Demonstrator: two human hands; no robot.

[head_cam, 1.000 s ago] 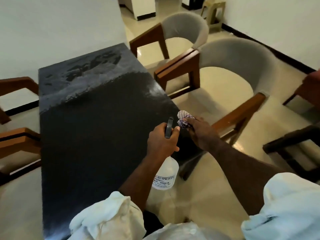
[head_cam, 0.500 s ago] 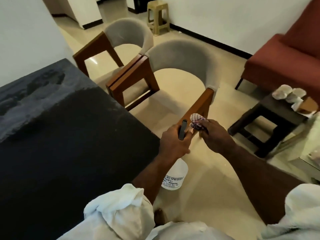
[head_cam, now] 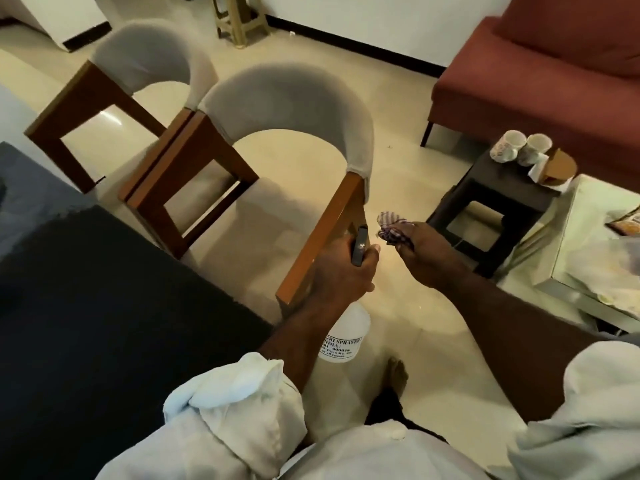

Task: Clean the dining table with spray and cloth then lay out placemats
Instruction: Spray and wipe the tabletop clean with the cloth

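Landmark: near chair [head_cam: 287, 95], grey curved back, wooden arms; I give every place against it.
Left hand [head_cam: 341, 268]: fingers wrapped tight round the neck of the spray bottle [head_cam: 343, 337], back of the hand toward the camera, thumb side up.
Left hand, place: in front of the low end of the chair's nearer wooden arm. I cannot tell whether it touches the wood.
Left forearm: bare, running up from a rolled white sleeve [head_cam: 239, 403], wrist about straight.
Spray bottle: white body hangs below the fist, printed label facing me; the black spray head [head_cam: 359, 245] stands up above the knuckles, level with the chair arm.
Right hand [head_cam: 426, 251]: knuckles up, fingers curled in and pinching the cloth [head_cam: 391, 226], a checked rag bunched at the fingertips.
Right hand, place: just right of the chair's nearer arm, over bare floor, close to the left hand but apart from it.
Right forearm: stretched out long from the lower right, elbow nearly straight.
Dining table [head_cam: 104, 306]: dark top, left of the chair; neither hand is over it.
Dark stool [head_cam: 498, 188]: right of the chair, beyond the right hand, carrying two cups [head_cam: 509, 150].
Second chair [head_cam: 149, 53]: just left of and behind the near chair.
Red sofa [head_cam: 554, 81]: well right of the chair, behind the stool.
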